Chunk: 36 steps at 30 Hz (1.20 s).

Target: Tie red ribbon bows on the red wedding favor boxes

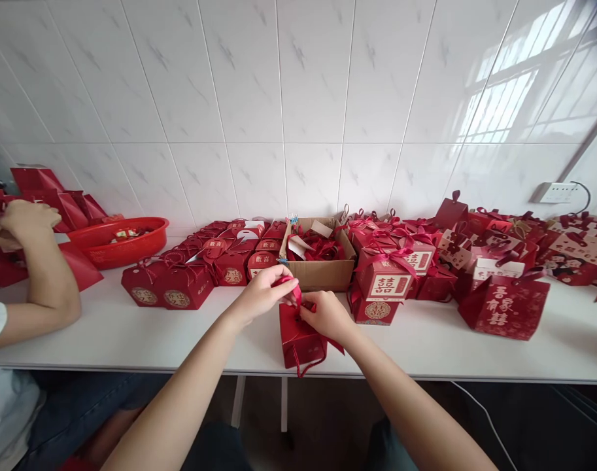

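A small red gift box [301, 340] stands at the front edge of the white table [426, 347], right in front of me. Both my hands work at its top. My left hand [263, 292] pinches a loop of red ribbon [292, 286] above the box. My right hand [326, 314] is closed on the ribbon's other part at the box's top right. A thin red cord hangs down the box's front. Directly behind stands an open cardboard box [322, 269] with red ribbons and tags in it.
Finished red gift boxes [185, 288] crowd the table on the left, and larger ones [504, 307] fill the right. A red plastic basin [119, 241] sits far left. Another person's arm [53, 275] works at the left end. A wall socket [553, 192] is at right.
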Each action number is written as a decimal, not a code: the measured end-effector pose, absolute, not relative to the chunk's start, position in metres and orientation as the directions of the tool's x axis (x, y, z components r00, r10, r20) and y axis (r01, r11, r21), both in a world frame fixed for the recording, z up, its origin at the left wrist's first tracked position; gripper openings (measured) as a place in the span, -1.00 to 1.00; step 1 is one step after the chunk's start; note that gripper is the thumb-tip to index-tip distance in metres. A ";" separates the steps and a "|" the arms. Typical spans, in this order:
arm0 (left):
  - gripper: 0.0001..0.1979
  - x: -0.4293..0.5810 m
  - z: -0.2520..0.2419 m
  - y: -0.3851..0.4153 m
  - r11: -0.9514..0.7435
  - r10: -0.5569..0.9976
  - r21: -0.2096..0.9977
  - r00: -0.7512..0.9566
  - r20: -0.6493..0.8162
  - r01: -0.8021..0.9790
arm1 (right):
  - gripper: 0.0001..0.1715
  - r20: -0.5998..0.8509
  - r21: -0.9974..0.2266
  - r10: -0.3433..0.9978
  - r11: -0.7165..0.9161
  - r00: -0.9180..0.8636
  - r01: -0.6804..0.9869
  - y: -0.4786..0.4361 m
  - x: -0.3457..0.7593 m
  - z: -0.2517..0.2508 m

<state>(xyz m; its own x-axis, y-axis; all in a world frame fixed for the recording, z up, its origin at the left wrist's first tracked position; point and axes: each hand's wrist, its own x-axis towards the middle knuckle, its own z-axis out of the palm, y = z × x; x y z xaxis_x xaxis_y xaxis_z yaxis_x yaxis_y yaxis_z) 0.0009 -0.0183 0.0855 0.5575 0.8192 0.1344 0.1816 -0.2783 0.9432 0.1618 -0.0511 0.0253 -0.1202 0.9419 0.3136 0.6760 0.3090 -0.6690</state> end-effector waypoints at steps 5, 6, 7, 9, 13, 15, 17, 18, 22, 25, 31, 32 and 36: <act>-0.76 0.018 0.083 -0.003 -0.056 0.875 0.998 0.482 0.032 0.035 | -0.81 0.345 -0.645 0.918 0.383 -0.196 0.661 -0.055 0.168 0.020; -0.77 0.017 0.081 -0.003 -0.043 0.867 0.999 0.498 0.034 0.006 | -0.79 0.351 -0.643 0.914 0.393 -0.202 0.657 -0.055 0.168 0.019; -0.78 0.015 0.079 -0.004 -0.043 0.853 0.999 0.520 0.044 -0.014 | -0.73 0.357 -0.647 0.911 0.400 -0.206 0.649 -0.054 0.168 0.017; -0.72 0.008 0.072 -0.006 -0.090 0.828 0.996 0.555 0.081 -0.011 | -0.64 0.365 -0.665 0.909 0.406 -0.202 0.626 -0.052 0.167 0.014; -0.56 -0.010 0.052 -0.011 -0.314 0.872 0.920 0.456 0.181 0.235 | -0.61 0.362 -0.717 0.912 0.406 -0.195 0.567 -0.049 0.167 0.011; -0.60 -0.016 0.041 -0.011 -0.410 0.867 0.843 0.436 0.241 0.348 | -0.62 0.365 -0.734 0.906 0.422 -0.215 0.532 -0.048 0.169 0.011; -0.72 -0.017 0.031 -0.011 -0.471 0.845 0.801 0.450 0.290 0.369 | -0.64 0.368 -0.754 0.897 0.442 -0.245 0.486 -0.048 0.170 0.011; -0.78 -0.016 0.027 -0.011 -0.490 0.837 0.795 0.448 0.313 0.359 | -0.67 0.368 -0.769 0.896 0.444 -0.251 0.460 -0.048 0.171 0.010; -0.84 -0.011 0.015 -0.015 -0.514 0.827 0.809 0.414 0.381 0.283 | -0.82 0.344 -0.867 0.934 0.354 -0.095 0.350 -0.049 0.171 0.004; -0.83 -0.008 0.010 -0.021 -0.480 0.827 0.850 0.437 0.355 0.219 | -0.74 0.341 -0.894 0.940 0.335 -0.036 0.297 -0.050 0.170 0.000; -0.85 -0.002 0.005 -0.027 -0.465 0.839 0.862 0.412 0.356 0.203 | -0.90 0.356 -0.863 0.934 0.344 -0.037 0.371 -0.051 0.166 0.002; -0.86 -0.001 0.004 -0.027 -0.481 0.840 0.849 0.393 0.375 0.217 | -0.91 0.357 -0.855 0.934 0.337 -0.026 0.394 -0.051 0.166 0.003; -0.94 0.000 0.000 -0.027 -0.547 0.824 0.789 0.345 0.450 0.278 | -0.83 0.383 -0.806 0.922 0.361 -0.051 0.469 -0.057 0.164 0.007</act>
<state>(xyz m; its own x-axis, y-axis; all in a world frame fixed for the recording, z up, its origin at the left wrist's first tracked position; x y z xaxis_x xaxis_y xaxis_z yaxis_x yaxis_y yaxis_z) -0.0003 -0.0265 0.0003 0.3449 0.8240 0.4495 0.2782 -0.5471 0.7895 0.1640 -0.0569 0.0067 -0.0505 0.9223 0.3831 0.4692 0.3605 -0.8062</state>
